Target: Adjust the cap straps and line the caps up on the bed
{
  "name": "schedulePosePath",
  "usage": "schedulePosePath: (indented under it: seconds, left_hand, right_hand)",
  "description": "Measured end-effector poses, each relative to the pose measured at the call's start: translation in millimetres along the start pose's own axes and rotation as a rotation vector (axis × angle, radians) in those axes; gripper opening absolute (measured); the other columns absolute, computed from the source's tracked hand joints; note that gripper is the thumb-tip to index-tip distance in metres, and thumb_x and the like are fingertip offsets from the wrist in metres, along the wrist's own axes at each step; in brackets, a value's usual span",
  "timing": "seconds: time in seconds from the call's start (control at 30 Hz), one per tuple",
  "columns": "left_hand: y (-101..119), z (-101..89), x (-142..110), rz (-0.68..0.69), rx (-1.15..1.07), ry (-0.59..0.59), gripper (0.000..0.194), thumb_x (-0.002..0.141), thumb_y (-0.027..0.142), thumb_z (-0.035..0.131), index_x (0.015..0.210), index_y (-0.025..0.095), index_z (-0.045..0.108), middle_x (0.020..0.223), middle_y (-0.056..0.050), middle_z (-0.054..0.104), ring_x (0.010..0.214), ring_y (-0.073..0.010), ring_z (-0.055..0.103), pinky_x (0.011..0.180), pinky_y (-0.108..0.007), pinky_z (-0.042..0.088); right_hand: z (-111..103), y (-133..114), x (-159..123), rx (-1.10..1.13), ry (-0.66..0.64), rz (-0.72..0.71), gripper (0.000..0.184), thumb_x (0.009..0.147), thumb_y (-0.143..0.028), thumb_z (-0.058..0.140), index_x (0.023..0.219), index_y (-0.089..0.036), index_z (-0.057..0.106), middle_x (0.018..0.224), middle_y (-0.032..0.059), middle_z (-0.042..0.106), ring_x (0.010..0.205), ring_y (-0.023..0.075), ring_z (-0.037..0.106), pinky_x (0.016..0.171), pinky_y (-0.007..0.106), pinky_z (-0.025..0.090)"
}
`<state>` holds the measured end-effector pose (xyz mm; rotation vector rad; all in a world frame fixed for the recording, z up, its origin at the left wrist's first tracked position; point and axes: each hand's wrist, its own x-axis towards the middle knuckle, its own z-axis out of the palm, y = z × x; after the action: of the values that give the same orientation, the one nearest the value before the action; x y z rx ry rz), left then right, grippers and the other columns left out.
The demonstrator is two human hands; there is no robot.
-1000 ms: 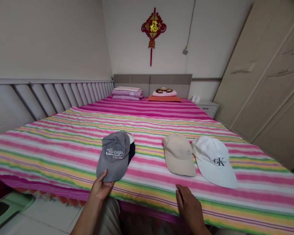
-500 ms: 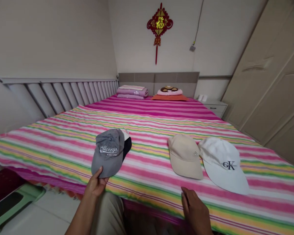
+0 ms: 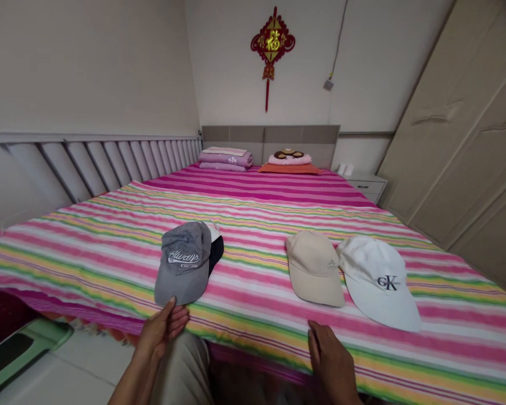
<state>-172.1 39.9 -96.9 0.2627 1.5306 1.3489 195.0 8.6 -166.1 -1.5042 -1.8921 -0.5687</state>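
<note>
A grey cap (image 3: 183,264) with white lettering lies near the front edge of the striped bed (image 3: 257,219). It sits on top of a dark and white cap (image 3: 216,246). My left hand (image 3: 162,332) is just in front of the grey cap's brim, thumb tip at its edge and fingers spread below it, holding nothing. To the right lie a beige cap (image 3: 314,270) and a white cap (image 3: 377,281) with dark letters, side by side and touching. My right hand (image 3: 331,360) rests flat on the bed's front edge below the beige cap, empty.
Folded bedding (image 3: 225,159) and an orange pillow (image 3: 289,167) lie at the headboard. A white nightstand (image 3: 365,183) and a tall wardrobe (image 3: 468,140) stand on the right. A green stool (image 3: 12,351) is on the floor at lower left. Padded panels line the left wall.
My left hand held the grey cap's brim and shifted it slightly left; now the fingers have come off from under the brim. My right hand has stayed at the bed's edge.
</note>
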Motion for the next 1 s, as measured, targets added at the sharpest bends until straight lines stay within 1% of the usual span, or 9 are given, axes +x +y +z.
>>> schedulePosePath:
  seconds: [0.17,0.23,0.33,0.47,0.57,0.73,0.83,0.93,1.0]
  left_hand:
    - [-9.1,3.4,-1.0,0.038,-0.123,0.043,0.011,0.074,0.017,0.058,0.067,0.009,0.058,0.055,-0.006,0.065,0.048,-0.0158,0.062,0.048,-0.024,0.05]
    - [-11.6,4.0,-0.4,0.068,-0.179,0.071,0.008,0.073,0.014,0.059,0.067,0.01,0.056,0.053,-0.003,0.064,0.047,-0.0147,0.062,0.047,-0.023,0.05]
    - [-13.6,5.5,1.3,0.099,-0.247,0.11,0.012,0.073,0.011,0.058,0.063,0.014,0.052,0.05,0.002,0.061,0.045,-0.0125,0.061,0.046,-0.021,0.05]
    - [-10.5,8.4,0.7,0.131,-0.341,0.127,0.014,0.074,0.007,0.055,0.063,0.014,0.05,0.051,0.002,0.06,0.046,-0.0108,0.06,0.046,-0.02,0.05]
    - [-2.0,12.0,-2.7,0.147,-0.423,0.103,0.014,0.075,0.006,0.051,0.065,0.015,0.051,0.052,0.002,0.06,0.047,-0.0101,0.061,0.049,-0.02,0.051]
    - [19.9,20.7,-13.1,0.171,-0.537,-0.042,0.019,0.073,-0.001,0.046,0.063,0.015,0.051,0.049,0.005,0.058,0.042,-0.0054,0.055,0.049,-0.017,0.05]
    - [27.1,25.4,-25.0,0.213,-0.568,-0.169,0.018,0.067,-0.002,0.051,0.062,0.014,0.054,0.054,0.004,0.061,0.048,-0.0059,0.057,0.052,-0.016,0.049]
    - [17.2,30.4,-42.2,0.24,-0.532,-0.33,0.019,0.054,-0.002,0.062,0.056,0.015,0.054,0.056,0.004,0.063,0.052,-0.0088,0.057,0.053,-0.019,0.05]
    - [-1.0,35.2,-55.3,0.205,-0.456,-0.468,0.022,0.046,0.0,0.067,0.057,0.016,0.056,0.057,0.003,0.064,0.056,-0.0119,0.059,0.055,-0.022,0.05]
  right_hand:
    - [-1.5,0.3,-1.2,0.011,-0.015,0.014,0.025,0.088,-0.025,0.034,0.098,-0.013,0.054,0.077,0.0079,0.063,0.067,0.0183,0.061,0.056,0.027,0.043]
    - [-1.3,0.3,-1.4,0.004,-0.02,0.014,0.026,0.088,-0.026,0.034,0.098,-0.013,0.054,0.078,0.0082,0.063,0.067,0.0187,0.06,0.055,0.027,0.043]
    - [-0.8,0.2,-1.9,-0.006,-0.017,0.01,0.026,0.088,-0.026,0.034,0.099,-0.014,0.054,0.08,0.0084,0.064,0.067,0.0191,0.061,0.055,0.027,0.043]
    - [-1.4,-0.7,-1.8,-0.009,0.001,0.003,0.027,0.088,-0.027,0.034,0.099,-0.014,0.054,0.08,0.0086,0.065,0.068,0.0194,0.061,0.056,0.027,0.043]
    - [-2.1,-1.6,-0.8,-0.001,0.01,0.012,0.027,0.087,-0.027,0.034,0.097,-0.014,0.055,0.079,0.0084,0.064,0.068,0.0192,0.061,0.056,0.027,0.044]
    - [-2.5,-1.2,-1.8,0.035,-0.005,0.048,0.027,0.086,-0.028,0.035,0.097,-0.015,0.056,0.08,0.0088,0.065,0.068,0.0201,0.062,0.054,0.027,0.044]
    - [-7.1,-2.0,0.1,0.137,-0.054,0.142,0.028,0.084,-0.03,0.036,0.096,-0.016,0.057,0.082,0.0099,0.065,0.069,0.0225,0.062,0.052,0.029,0.045]
    - [-18.8,-10.1,13.0,0.422,-0.207,0.352,0.027,0.079,-0.039,0.044,0.089,-0.019,0.059,0.081,0.009,0.067,0.068,0.0243,0.062,0.053,0.032,0.047]
    - [-29.1,-21.1,28.7,0.767,-0.383,0.488,0.029,0.075,-0.046,0.05,0.081,-0.02,0.061,0.075,0.007,0.067,0.068,0.0241,0.062,0.058,0.033,0.047]
